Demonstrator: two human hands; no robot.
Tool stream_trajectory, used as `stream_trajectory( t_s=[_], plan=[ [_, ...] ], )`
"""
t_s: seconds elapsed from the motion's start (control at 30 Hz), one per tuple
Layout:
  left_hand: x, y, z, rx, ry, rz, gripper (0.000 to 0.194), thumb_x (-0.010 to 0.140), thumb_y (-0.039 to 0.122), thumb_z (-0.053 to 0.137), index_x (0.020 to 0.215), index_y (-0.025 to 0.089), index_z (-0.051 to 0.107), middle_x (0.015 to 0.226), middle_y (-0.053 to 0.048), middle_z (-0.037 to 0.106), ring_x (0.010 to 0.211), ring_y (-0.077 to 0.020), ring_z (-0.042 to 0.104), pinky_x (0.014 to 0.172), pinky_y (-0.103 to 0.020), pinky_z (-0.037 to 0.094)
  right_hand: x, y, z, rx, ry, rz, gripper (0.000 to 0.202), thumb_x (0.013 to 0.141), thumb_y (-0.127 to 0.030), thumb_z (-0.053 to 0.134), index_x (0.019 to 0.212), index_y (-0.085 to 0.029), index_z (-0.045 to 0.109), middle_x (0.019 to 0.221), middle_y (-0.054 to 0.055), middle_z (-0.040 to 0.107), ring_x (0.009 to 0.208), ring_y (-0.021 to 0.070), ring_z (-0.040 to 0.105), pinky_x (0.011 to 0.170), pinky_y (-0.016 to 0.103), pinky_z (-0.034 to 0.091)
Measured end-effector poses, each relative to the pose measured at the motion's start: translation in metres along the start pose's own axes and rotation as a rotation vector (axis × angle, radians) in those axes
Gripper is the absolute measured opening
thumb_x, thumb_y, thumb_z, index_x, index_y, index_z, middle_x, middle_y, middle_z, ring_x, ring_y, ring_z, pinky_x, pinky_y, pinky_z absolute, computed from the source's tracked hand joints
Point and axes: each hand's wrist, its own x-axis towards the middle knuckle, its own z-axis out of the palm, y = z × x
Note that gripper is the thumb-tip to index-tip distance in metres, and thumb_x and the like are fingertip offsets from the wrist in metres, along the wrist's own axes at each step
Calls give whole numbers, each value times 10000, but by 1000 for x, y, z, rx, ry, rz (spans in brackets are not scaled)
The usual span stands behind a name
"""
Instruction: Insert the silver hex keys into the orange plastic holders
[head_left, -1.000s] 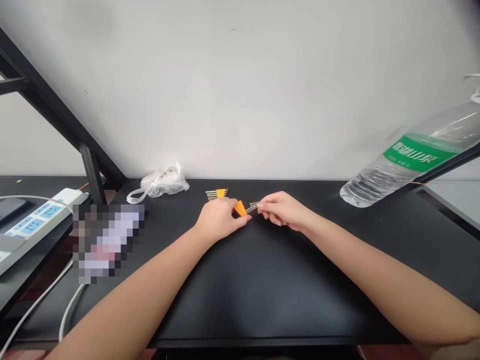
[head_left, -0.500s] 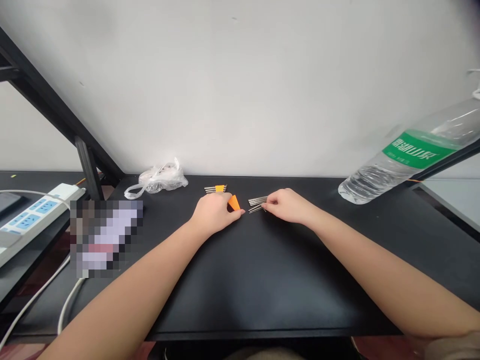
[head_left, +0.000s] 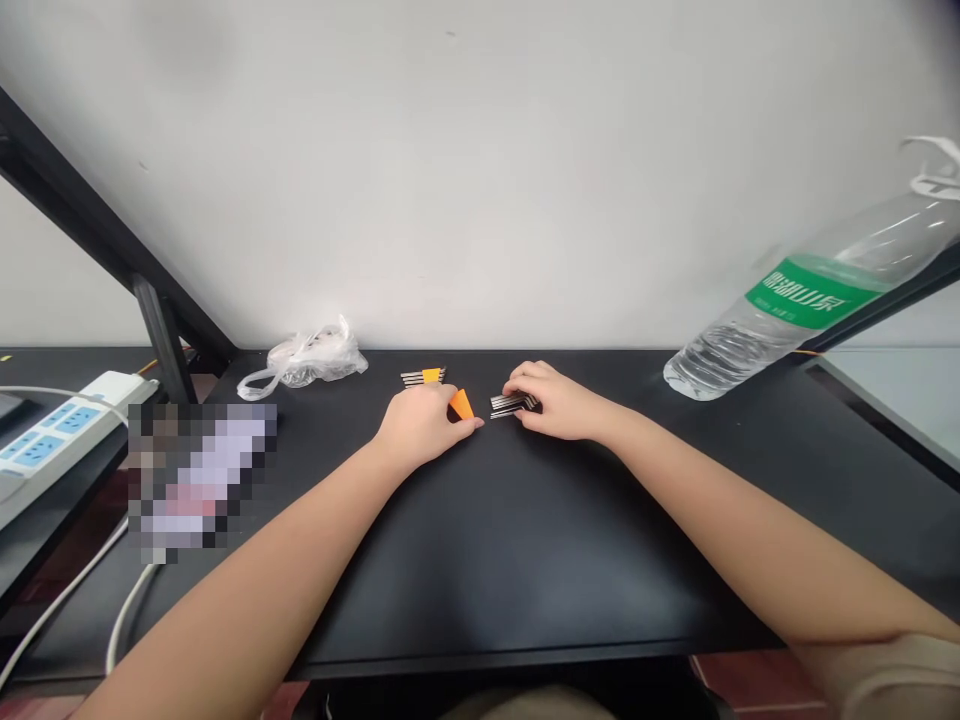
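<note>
In the head view, my left hand (head_left: 421,425) rests on the black table with an orange strip (head_left: 461,405) between its thumb and fingers. Just behind it lies a bundle of thin metal rods (head_left: 412,379) with an orange band (head_left: 432,375) around it. To the right, my right hand (head_left: 559,402) closes on several thin metal hex keys (head_left: 510,404). Its thumb is on the near side and its fingers on the far side. The keys lie side by side, their bent ends toward the palm. Part of them is hidden by the fingers.
A clear plastic bag (head_left: 319,357) with white contents lies at the back left. A large water bottle (head_left: 810,295) with a green label leans at the right. On the left are a white power strip (head_left: 52,440), a pixelated object (head_left: 202,480) and a white cable (head_left: 127,615).
My right hand has gone from pinching at the near keys to spanning the group, which now sits closer together. My left hand keeps the orange strip. The whole view has shifted slightly.
</note>
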Motion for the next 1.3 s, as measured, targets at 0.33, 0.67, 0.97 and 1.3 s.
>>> stream_trajectory(
  t_s=[0.33,0.67,0.97,1.3],
  plan=[
    [1,2,-1,10,15,6,436,842,628,666,727,227,543,738,-10,652,672,-199,598,562,-313,324,2,3,3,30,45,19,337,795,-94,579,1086,-243,659,1159,72,630,1062,247,591,806,355,526],
    [0,2,-1,30,11,53,385,870,610,654,808,232,614,813,-28,679,736,-219,628,585,-303,358,1,14,-6,2,41,74,201,833,-275,683,1030,-236,692,1102,62,638,906,207,624,769,328,501],
    [2,-3,5,24,36,90,370,891,604,648,992,248,664,923,-38,687,842,-236,658,683,-324,461,4,20,-8,-5,84,156,176,894,-179,577,1016,-236,690,1099,55,659,860,178,635,762,305,496],
    [2,-1,1,-6,-3,116,395,904,623,626,1008,243,655,946,-40,684,846,-225,650,694,-313,467,9,39,-10,-165,92,351,117,731,-189,740,781,-212,637,889,46,682,752,179,607,635,285,424]
  ],
)
